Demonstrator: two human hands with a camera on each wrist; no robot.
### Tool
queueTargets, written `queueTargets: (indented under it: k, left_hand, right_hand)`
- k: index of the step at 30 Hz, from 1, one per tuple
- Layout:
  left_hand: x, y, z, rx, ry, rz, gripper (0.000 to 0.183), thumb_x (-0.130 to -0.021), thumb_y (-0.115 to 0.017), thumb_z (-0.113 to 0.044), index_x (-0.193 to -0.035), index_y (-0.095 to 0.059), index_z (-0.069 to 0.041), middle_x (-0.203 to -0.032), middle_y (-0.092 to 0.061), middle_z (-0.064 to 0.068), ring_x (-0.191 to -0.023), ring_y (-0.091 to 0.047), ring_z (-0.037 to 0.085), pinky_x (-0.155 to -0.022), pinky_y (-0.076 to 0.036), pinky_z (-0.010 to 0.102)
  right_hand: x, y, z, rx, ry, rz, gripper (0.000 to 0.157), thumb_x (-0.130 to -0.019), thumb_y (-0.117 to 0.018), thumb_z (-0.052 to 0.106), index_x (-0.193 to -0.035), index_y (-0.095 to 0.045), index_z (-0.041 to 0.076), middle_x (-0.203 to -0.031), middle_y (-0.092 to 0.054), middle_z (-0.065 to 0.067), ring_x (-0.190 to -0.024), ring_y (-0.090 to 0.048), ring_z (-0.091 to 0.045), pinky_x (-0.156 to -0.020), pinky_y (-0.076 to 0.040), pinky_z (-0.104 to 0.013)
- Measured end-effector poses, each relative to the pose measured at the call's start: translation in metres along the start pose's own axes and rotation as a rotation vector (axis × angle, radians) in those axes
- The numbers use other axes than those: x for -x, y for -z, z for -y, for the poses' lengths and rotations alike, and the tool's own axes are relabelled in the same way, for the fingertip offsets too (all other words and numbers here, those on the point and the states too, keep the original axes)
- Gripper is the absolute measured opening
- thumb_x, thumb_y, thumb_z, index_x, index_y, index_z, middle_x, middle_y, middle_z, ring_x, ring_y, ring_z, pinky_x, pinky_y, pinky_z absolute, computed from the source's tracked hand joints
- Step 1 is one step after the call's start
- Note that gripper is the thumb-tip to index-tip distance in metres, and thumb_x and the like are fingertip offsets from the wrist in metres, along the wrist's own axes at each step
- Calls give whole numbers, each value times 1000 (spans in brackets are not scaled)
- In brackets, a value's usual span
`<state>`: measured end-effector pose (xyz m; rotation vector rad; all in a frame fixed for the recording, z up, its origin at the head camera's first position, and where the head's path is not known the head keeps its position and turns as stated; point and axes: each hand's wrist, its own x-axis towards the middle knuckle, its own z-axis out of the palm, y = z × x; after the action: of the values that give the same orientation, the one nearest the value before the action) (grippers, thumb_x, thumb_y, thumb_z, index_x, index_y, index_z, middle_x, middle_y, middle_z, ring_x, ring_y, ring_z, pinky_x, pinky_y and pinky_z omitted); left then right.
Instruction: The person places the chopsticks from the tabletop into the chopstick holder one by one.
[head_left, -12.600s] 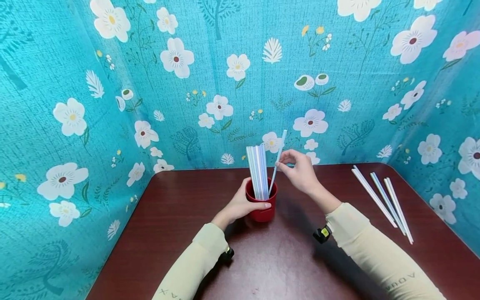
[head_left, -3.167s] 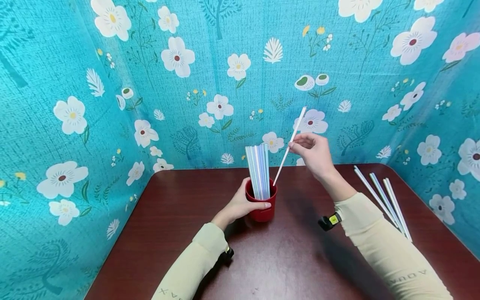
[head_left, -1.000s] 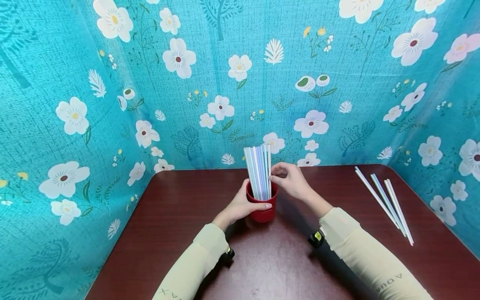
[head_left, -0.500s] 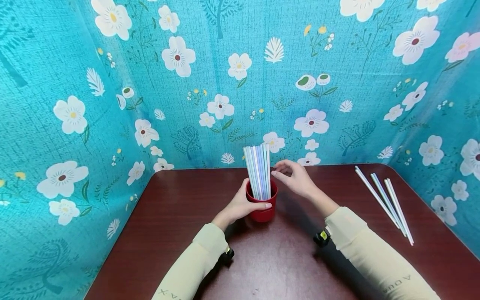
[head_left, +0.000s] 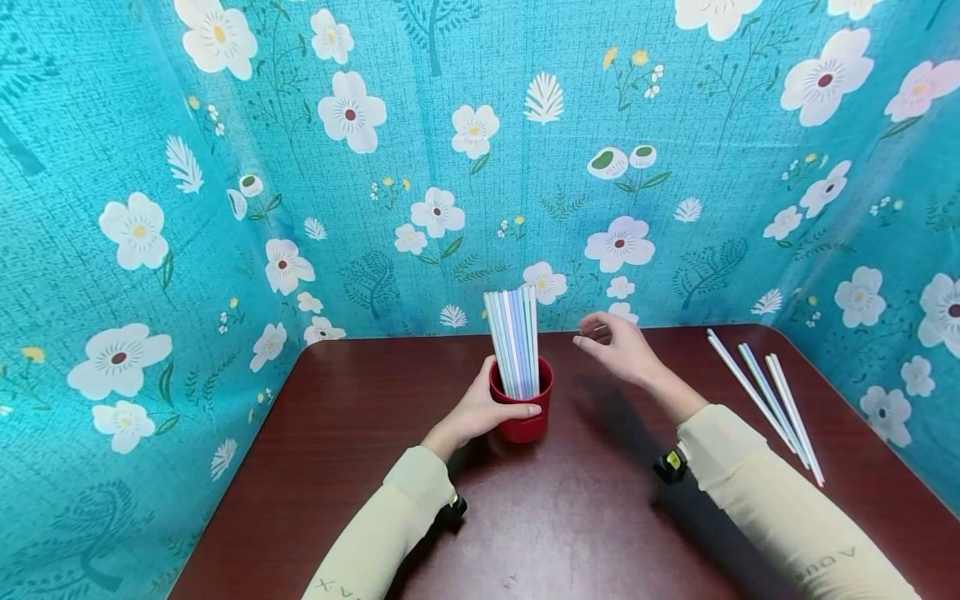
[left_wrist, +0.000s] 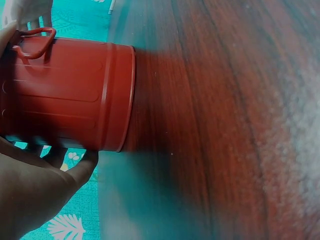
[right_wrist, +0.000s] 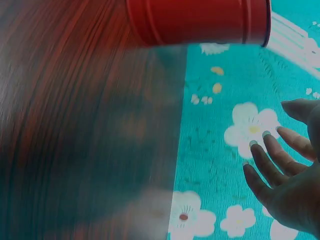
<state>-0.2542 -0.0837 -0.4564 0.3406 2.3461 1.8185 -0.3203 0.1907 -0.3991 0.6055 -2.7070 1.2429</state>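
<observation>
Turquoise cloth patterned with white flowers hangs behind and beside the glossy, wood-grained, dark red-brown table before me.

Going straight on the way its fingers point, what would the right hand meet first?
Most likely the straws standing in the red cup, left of the right hand in the head view, though depth is unclear.

Cream sleeves (grey lettering), black wrist cameras.
</observation>
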Motion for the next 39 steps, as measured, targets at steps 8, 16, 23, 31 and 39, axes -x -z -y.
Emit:
queueTargets:
  k: [8,16,23,31,39]
  left_hand:
    - [1,0,1,8,-8,3,91,-75,-91,-38,-146,-35,-37,-141,-51,-10,-131,-47,19,-95,-56,44]
    - [3,1,4,-1,-11,8,92,-76,-91,-39,-148,-33,-37,-142,-50,-11,-132,-46,18,-96,-56,44]
    - [4,0,6,-6,-12,4,92,-76,-90,-39,-148,-32,-38,-142,-50,-11,-132,-47,18,-96,-55,44]
    - [3,0,6,-9,-18,3,91,-76,-90,-39,-147,-33,-37,-142,-50,-11,-131,-47,18,-97,-55,45]
    - [1,0,3,2,-22,10,92,-76,-91,-39,-147,-33,-37,-141,-51,-10,-131,-47,19,-95,-56,44]
  right_hand:
    - [4,25,-33,99,-37,-31,35,-99,-68,18,-127,-61,-3,-119,-67,-27,-108,-66,-41,-94,-52,-56]
    - [16,50,-74,165,-141,-68,43,-97,-68,17,-128,-57,-11,-121,-64,-35,-111,-63,-48,-94,-50,-60]
    - [32,70,-107,237,-226,-103,45,-95,-67,16,-127,-56,-14,-119,-63,-37,-111,-59,-52,-93,-47,-62]
    - [46,89,-147,360,-312,-173,48,-90,-66,15,-121,-56,-19,-113,-58,-41,-105,-55,-56,-91,-45,-64]
    - [60,103,-168,422,-376,-175,45,-87,-66,14,-113,-57,-22,-99,-58,-40,-91,-54,-53,-80,-47,-62]
